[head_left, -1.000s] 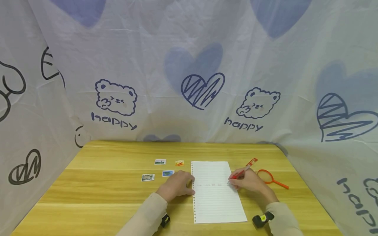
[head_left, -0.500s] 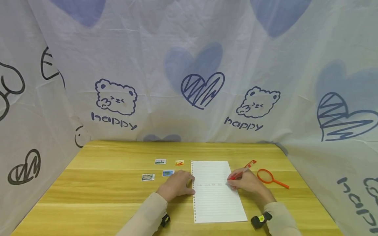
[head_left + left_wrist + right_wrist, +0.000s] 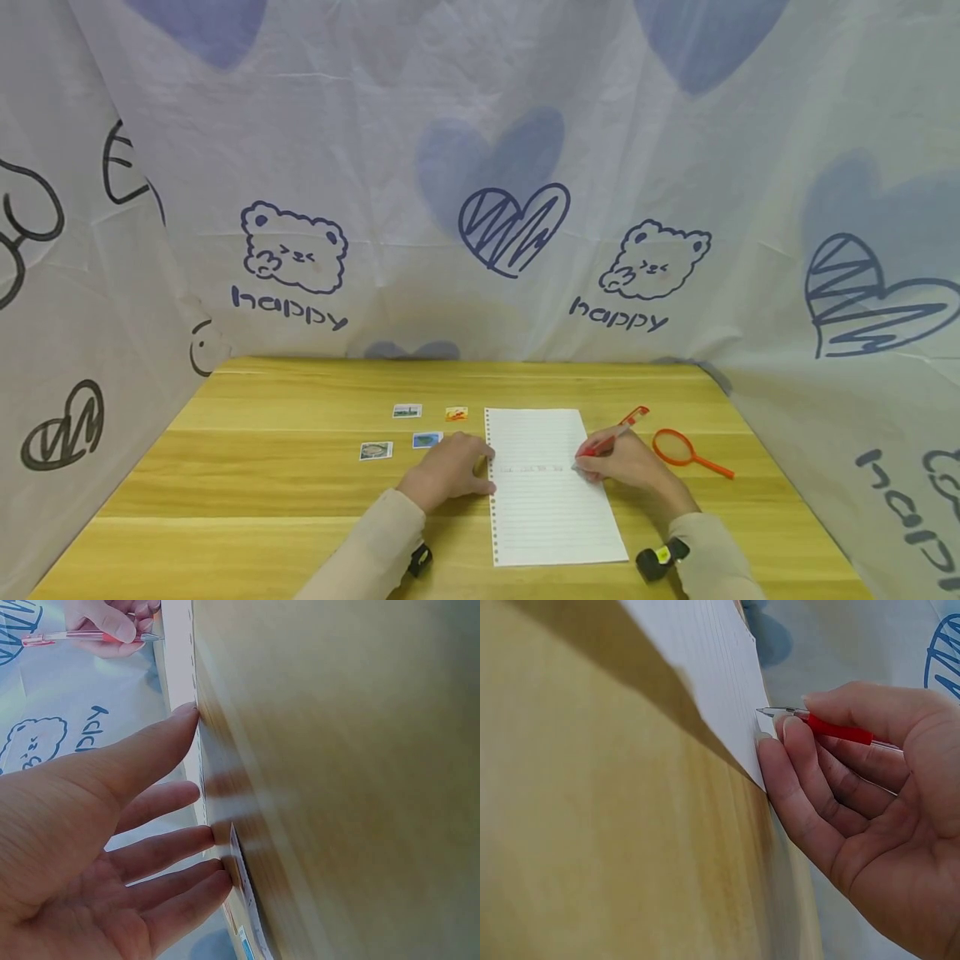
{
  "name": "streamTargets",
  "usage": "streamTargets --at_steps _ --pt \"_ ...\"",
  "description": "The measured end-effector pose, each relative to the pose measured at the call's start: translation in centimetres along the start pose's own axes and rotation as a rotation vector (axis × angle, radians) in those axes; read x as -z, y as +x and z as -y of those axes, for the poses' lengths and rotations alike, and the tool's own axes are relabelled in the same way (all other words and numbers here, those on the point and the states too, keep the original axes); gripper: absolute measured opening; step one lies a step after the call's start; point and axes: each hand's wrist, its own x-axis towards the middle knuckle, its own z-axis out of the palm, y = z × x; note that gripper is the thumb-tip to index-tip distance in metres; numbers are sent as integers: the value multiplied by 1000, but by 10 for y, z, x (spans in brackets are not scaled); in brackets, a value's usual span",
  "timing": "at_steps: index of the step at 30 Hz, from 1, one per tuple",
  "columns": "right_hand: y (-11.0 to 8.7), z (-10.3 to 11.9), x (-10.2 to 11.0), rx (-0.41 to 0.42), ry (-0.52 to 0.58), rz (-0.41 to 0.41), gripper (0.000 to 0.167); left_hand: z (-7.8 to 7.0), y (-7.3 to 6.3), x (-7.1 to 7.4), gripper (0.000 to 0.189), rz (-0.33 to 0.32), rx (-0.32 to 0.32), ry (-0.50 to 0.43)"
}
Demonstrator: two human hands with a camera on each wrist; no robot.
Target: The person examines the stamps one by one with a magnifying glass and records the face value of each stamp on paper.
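Observation:
A sheet of lined paper [image 3: 551, 517] with punched holes down its left edge lies on the wooden table. Faint writing runs along one line near its middle. My right hand [image 3: 626, 462] pinches a red pen [image 3: 613, 438] between thumb and fingers, its tip at the paper beside the last marks; the right wrist view shows the red grip [image 3: 840, 729] and metal point. My left hand [image 3: 447, 473] rests at the paper's left edge, its thumb and fingertips touching it. In the left wrist view the fingers [image 3: 161, 851] are fairly straight and hold nothing.
Several stamps lie left of the paper, among them a yellow stamp [image 3: 456, 414] and a blue stamp [image 3: 426, 440] by the left hand. An orange magnifying glass [image 3: 693, 457] lies right of the right hand. A printed cloth [image 3: 405, 275] hangs behind the table [image 3: 247, 483].
My right hand and the pen have shifted slightly left across the paper, and the pen's upper end has dipped a little. The left hand has stayed in place.

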Motion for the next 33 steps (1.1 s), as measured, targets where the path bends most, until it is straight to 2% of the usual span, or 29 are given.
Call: streamTargets --at_steps 8,16,25,33 --pt "-1 2 1 21 12 15 16 -1 -1 1 46 1 6 -1" --pt "-1 4 -1 2 -26 -9 16 -1 -1 2 46 -5 -13 10" --pt "-3 5 2 18 -33 21 16 -1 0 1 46 -4 -16 16" --pt "-3 3 2 9 -60 -13 17 0 0 0 47 1 -7 2"
